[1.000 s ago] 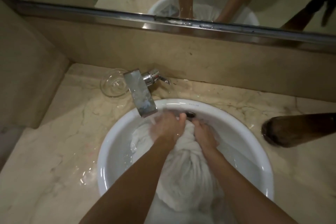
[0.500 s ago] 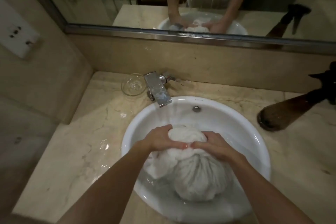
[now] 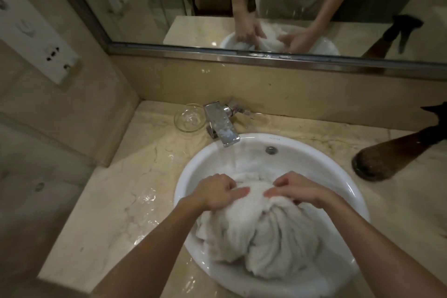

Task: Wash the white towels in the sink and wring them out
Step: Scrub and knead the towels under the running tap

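Hands (image 3: pixel 219 192) shifted apart, gripping towel (image 3: pixel 261 232) bundled in sink (image 3: pixel 314 152)

Both bare forearms are reaching forward and converging, wrists bent downward. The left hand (image 3: pixel 219 191) is curling knuckles-up, its fingers (image 3: pixel 238 191) pressing down and pointing inward toward the other grip. The right hand (image 3: pixel 298 189) is mirroring it just beside, fingertips (image 3: pixel 272 192) nearly meeting the left's, both grips bunching wet white cloth beneath the palms.
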A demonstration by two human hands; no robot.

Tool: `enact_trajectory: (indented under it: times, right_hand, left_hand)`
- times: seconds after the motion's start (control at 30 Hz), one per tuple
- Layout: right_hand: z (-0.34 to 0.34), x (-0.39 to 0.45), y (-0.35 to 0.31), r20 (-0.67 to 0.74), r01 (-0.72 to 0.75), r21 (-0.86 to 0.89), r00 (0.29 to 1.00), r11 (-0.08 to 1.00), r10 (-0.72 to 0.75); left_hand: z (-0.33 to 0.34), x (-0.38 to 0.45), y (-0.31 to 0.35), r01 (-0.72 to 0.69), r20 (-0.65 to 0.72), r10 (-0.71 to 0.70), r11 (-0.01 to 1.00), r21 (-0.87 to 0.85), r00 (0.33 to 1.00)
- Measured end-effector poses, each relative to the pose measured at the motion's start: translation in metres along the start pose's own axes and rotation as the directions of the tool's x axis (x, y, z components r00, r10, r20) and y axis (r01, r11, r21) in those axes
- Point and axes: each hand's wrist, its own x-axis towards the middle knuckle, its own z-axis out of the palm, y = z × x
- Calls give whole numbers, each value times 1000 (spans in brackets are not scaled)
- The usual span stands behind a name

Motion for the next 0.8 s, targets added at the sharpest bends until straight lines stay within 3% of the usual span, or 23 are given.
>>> enact_trajectory:
  times: [0.07, 0.13, 0.2, 0.27, 0.33, 0.4, 0.47, 0.6, 0.7, 0.8]
  right_hand:
    - [-4, 16, 10, -311, -59, -57, 950, 997, 38]
    - [-3, 16, 13, -598, -126, -100, 801, 987, 42]
    - [9, 1, 8, -708, -91, -28, 705, 995, 45]
    - [38, -15, 1, -662, -39, 31, 747, 999, 49]
    - [74, -21, 2, -597, -86, -109, 802, 990, 4]
    - [88, -9, 15, -615, -128, -247, 787, 961, -54]
    - [72, 5, 21, -624, -101, -226, 779, 969, -65]
    - [34, 42, 26, -532, -59, -66, 846, 996, 15]
    - [16, 73, 34, -585, -105, -6, 807, 994, 82]
    - [10, 95, 39, -678, -215, -211, 735, 953, 15]
  left_hand:
    - [2, 14, 7, 92, -160, -110, 989, -112, 981]
    - [7, 17, 19, 130, -290, -181, 974, -188, 940]
    - [22, 10, 29, 92, -366, -122, 991, -98, 923]
    - [44, 2, 34, 112, -355, -92, 993, 37, 931]
    - [63, 1, 30, 184, -323, -146, 979, 92, 935]
    - [68, 10, 25, 221, -336, -179, 971, 92, 925]
    - [61, 23, 28, 230, -343, -185, 968, 96, 921]
    - [43, 59, 40, 299, -294, -268, 952, 64, 917]
    - [36, 88, 46, 328, -273, -311, 945, 18, 910]
    - [38, 114, 50, 362, -193, -362, 931, -36, 912]
